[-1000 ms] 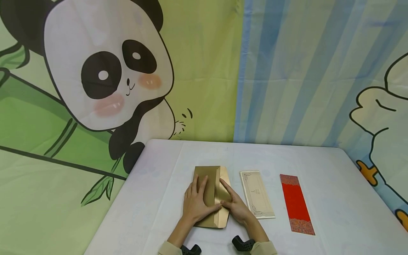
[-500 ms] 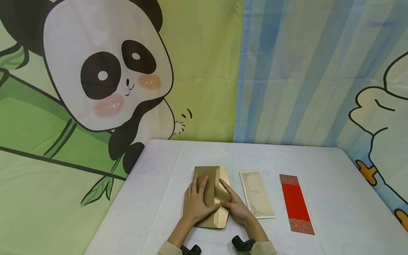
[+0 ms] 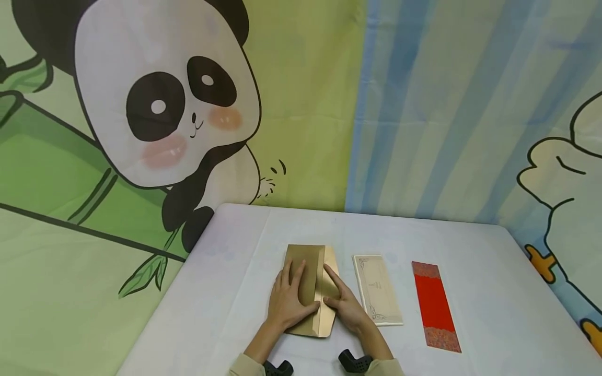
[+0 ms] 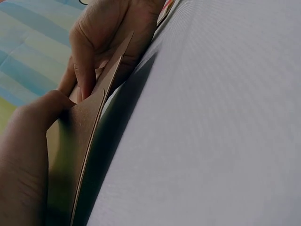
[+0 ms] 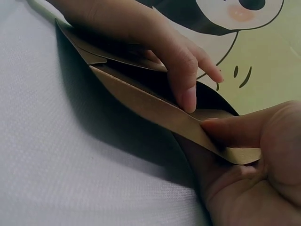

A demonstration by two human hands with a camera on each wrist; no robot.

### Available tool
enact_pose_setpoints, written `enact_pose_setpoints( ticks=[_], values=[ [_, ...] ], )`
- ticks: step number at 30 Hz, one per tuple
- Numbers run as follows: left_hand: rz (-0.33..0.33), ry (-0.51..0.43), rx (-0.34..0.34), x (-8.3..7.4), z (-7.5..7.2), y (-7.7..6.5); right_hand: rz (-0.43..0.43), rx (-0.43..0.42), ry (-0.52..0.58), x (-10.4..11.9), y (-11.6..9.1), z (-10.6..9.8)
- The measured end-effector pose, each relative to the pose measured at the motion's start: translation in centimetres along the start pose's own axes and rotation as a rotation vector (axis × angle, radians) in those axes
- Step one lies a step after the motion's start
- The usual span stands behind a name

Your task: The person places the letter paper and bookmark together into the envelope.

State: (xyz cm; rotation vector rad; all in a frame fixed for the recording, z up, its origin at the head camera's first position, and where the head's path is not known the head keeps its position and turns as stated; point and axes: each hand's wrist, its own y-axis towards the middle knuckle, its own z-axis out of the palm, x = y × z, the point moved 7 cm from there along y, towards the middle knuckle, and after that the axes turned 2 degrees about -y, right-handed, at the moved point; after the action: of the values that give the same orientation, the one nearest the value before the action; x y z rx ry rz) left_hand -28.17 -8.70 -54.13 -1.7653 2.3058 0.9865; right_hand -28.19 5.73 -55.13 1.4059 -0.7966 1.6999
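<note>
A gold paper envelope (image 3: 311,274) lies on the white table with its long flap (image 3: 331,255) on the right side folded up at the crease. Over its left part my left hand (image 3: 287,307) rests with fingers spread, and its thumb reaches to the crease. My right hand (image 3: 350,309) pinches the flap. In the right wrist view, the right thumb (image 5: 235,129) lies on the gold strip (image 5: 146,101) and the fingers are beneath it. The left thumb (image 5: 188,96) dips to the envelope's open mouth. The left wrist view shows the envelope's layered edges (image 4: 89,122) standing slightly apart.
Right of the envelope lies a cream card-like folder (image 3: 378,292) with an ornate border. Farther right is a red paper strip (image 3: 435,303) with patterned ends. Behind the white table (image 3: 254,240) hangs a curtain with a printed panda (image 3: 164,94).
The head view has tilted slightly. My left thumb has drawn a little left, away from the right thumb. Both hands stay on the envelope, and the other papers lie still.
</note>
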Motion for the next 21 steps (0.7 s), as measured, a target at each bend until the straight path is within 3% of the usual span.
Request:
enact_pose_setpoints(
  ticks=[6, 13, 16, 19, 21],
  values=[
    [0.029, 0.029, -0.004, 0.0, 0.2, 0.0, -0.011, -0.102, -0.179, 1.5, -0.6, 0.3],
    [0.026, 0.037, -0.011, 0.2, 0.3, -0.1, -0.019, -0.183, -0.321, 1.7, -0.7, 0.1],
    [0.034, 0.036, -0.024, 0.2, 0.2, -0.1, -0.082, -0.289, -0.503, 1.1, -0.5, -0.9],
    [0.034, 0.048, -0.031, 0.3, 0.2, -0.1, -0.203, -0.392, -0.736, 0.9, -0.3, -1.5],
    [0.032, 0.061, -0.034, 0.4, 0.2, -0.2, -0.269, -0.404, -0.891, 0.9, -0.3, -1.3]
  ],
)
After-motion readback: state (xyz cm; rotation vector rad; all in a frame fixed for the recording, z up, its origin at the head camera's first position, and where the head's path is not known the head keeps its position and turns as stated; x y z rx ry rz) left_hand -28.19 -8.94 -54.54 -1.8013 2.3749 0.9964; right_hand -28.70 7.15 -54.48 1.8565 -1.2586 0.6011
